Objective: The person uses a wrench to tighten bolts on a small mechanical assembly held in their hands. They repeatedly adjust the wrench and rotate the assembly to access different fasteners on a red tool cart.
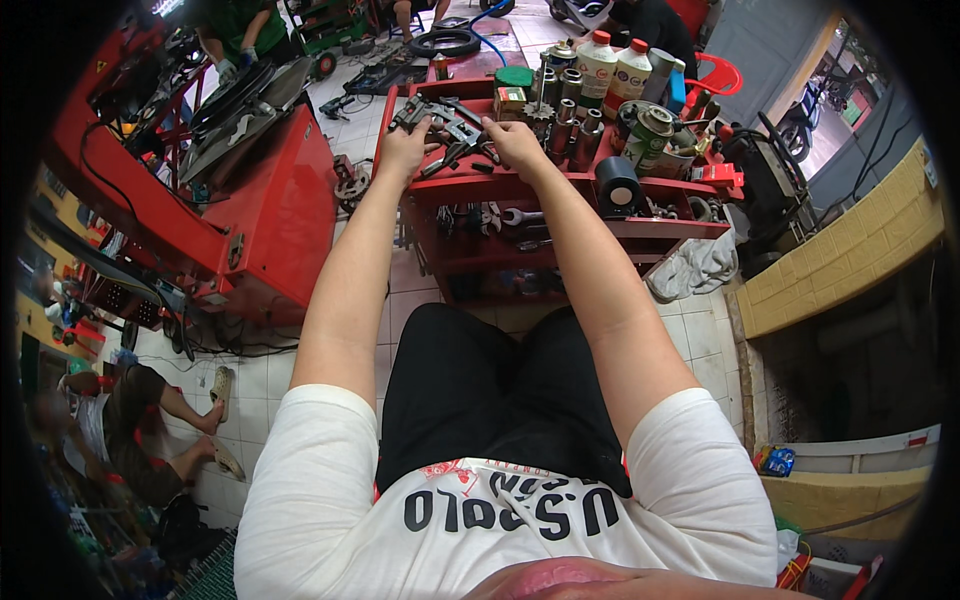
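Both hands reach out over the top tray of a red tool cart [560,190], which serves as the landmark here. The left hand [403,150] rests palm down at the cart's near left corner, fingers spread loosely onto a heap of grey metal tools [445,135]; whether it grips any of them cannot be told. The right hand [515,143] lies just beside it toward the cart's middle, fingers curled and pinched on a small dark part at the edge of the same heap, too small to identify. Behind the right hand, deeper on the tray, stands a cluster of upright steel sockets [572,125], crowding that side. A black roll of tape [617,185] sits at the tray's near edge to the right of the right forearm. At the cart's far edge stand white bottles with red caps [612,68] and a green-topped can [650,130]. On the cart's lower shelf lie wrenches [505,217]. A grey rag [695,268] hangs off the cart's lower right corner. To the cart's left stands a large red machine [270,210], near it on the tiled floor [400,290].
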`<state>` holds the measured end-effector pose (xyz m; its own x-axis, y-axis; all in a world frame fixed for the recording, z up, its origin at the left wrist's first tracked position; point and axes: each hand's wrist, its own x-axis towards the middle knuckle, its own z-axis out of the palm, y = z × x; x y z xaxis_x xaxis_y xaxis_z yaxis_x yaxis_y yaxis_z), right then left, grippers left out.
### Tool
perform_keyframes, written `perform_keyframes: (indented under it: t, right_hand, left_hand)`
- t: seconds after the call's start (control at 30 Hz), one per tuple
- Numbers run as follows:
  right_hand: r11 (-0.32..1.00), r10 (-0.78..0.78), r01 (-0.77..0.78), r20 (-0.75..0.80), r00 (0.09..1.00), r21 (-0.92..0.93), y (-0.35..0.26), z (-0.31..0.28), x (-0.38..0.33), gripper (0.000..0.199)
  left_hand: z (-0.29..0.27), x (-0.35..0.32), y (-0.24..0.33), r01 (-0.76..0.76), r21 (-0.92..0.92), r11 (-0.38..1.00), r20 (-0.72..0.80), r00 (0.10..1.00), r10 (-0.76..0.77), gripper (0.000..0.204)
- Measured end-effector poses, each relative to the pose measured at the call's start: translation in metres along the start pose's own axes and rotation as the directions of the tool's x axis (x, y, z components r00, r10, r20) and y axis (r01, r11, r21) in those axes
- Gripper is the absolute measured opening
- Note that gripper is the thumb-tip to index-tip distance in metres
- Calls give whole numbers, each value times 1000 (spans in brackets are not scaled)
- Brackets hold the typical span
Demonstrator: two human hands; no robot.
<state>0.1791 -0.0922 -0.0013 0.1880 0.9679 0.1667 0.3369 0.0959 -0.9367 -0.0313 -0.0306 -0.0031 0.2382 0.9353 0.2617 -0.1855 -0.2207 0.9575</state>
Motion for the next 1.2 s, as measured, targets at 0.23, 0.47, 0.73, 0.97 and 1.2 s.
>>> perform_keyframes:
  t: [0.23,0.47,0.73,0.97,1.2]
  right_hand:
    - [985,64,-51,74,995,-166,-1,4,3,57]
    - [997,70,-76,153,986,29,-3,-5,-1,59]
    - [996,-3,3,6,1000,-85,4,1,3,56]
    - [976,45,-29,68,997,-218,-10,6,-6,54]
    - [979,-31,33,13,999,-202,-6,1,-5,56]
  left_hand:
    - [-1,0,-1,-9,22,1000,8,1000,9,22]
    - [-2,3,-4,6,31,1000,-5,1000,-6,22]
    - [5,-2,2,2,19,1000,-12,1000,-1,22]
    - [-3,-2,1,11,24,1000,28,1000,-11,25]
    - [7,-3,3,-15,19,1000,-8,1000,15,23]
